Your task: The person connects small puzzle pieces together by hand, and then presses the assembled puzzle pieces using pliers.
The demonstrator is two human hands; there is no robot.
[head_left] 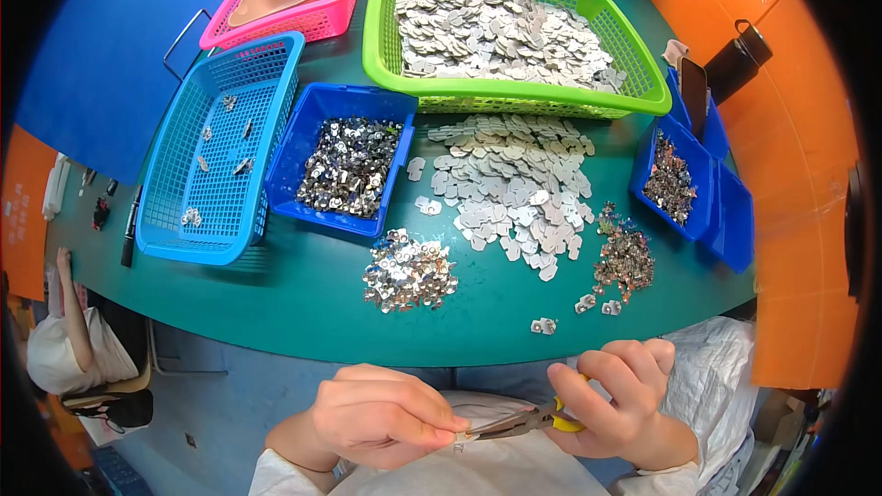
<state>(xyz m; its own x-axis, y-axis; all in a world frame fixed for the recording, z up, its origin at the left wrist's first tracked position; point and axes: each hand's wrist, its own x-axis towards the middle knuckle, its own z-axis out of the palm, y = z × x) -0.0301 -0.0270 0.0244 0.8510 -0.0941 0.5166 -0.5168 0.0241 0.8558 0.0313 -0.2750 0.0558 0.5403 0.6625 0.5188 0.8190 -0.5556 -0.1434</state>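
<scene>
My left hand (381, 415) is closed, thumb and fingertips pinching a small light-coloured piece (464, 436) near my lap. Only its edge shows, so its exact shape is unclear. Around the yellow handles of a pair of pliers (522, 422) my right hand (620, 400) is closed. The pliers' jaws reach left to the pinched piece. Just above my hands, a few small metal assemblies (544, 325) lie on the green table (496, 340). Beyond them are a heap of shiny small metal parts (409, 271), spread flat metal plates (514, 184) and a heap of small fittings (625, 257).
A green basket (514, 87) holds many plates. Left of it stand a blue bin (340, 101) of small parts, a light-blue basket (216, 184) and a pink basket (285, 26). Blue bins (730, 220), a phone (693, 96) and a black bottle (738, 62) are right. Another person (83, 340) sits far left.
</scene>
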